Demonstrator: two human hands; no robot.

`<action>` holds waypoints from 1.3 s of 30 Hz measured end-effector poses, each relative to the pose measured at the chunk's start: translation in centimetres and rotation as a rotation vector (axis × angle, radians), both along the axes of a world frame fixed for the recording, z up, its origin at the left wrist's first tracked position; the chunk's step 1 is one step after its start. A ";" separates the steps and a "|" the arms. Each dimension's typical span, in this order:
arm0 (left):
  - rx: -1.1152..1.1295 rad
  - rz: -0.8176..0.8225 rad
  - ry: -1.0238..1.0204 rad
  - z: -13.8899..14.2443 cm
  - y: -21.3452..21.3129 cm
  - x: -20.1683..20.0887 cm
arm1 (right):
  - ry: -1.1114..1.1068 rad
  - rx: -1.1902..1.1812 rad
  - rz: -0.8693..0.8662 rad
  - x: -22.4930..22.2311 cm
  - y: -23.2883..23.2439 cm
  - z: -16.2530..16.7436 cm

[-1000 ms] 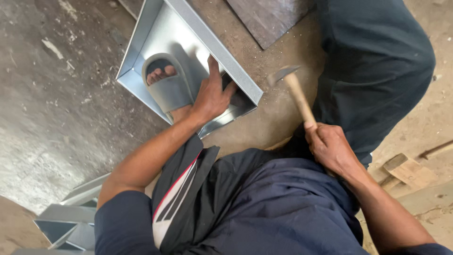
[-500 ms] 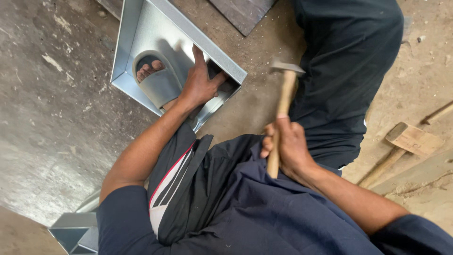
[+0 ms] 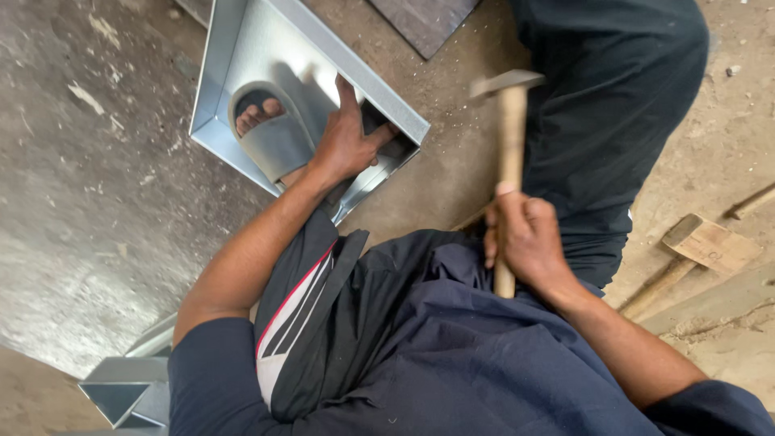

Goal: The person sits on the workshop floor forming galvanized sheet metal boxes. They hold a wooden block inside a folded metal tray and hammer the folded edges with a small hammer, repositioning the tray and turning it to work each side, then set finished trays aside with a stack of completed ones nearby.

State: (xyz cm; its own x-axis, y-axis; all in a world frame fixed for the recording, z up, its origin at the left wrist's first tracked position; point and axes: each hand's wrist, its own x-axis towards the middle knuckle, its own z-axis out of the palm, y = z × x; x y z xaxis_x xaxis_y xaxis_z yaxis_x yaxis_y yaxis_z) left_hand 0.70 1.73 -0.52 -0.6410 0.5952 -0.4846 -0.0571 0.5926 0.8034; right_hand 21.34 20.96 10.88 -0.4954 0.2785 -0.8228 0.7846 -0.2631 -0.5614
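The left hand (image 3: 349, 145) lies flat inside the sheet-metal tray (image 3: 234, 56), fingers spread and gripping nothing, their tips against its raised rim; just beside its wrist a foot in a grey sandal (image 3: 274, 141) stands on the tray floor; the right hand (image 3: 529, 238) is clenched round the wooden shaft of a hammer (image 3: 510, 161) (head blurred, well above the knuckles); a wooden mallet (image 3: 698, 250) lies apart, beyond the right hand.

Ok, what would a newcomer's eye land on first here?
Probably the raised wooden-handled hammer, gripped in the right hand at centre. Next, the shiny folded sheet-metal tray on the concrete floor at upper left, pinned by a foot in a grey slide sandal and the left hand.
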 end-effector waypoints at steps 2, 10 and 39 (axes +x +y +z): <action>-0.059 0.027 -0.061 0.2 0.1 0.0 | 0.014 0.004 0.111 0.1 0.9 -0.1; -0.012 0.059 -0.059 0.1 0.2 0.0 | 0.080 0.113 0.106 -0.4 5.7 0.1; 0.124 0.860 -0.389 10.5 -19.0 6.8 | 0.213 -0.006 0.500 -13.7 10.9 -2.5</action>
State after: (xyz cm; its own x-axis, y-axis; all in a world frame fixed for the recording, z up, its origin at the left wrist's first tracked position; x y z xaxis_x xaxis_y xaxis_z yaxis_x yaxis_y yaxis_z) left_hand 7.52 -17.24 9.95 -0.6905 0.0560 -0.7212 -0.7105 0.1344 0.6907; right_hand 7.67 31.82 8.41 -0.7220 -0.0386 -0.6909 0.6842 0.1093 -0.7211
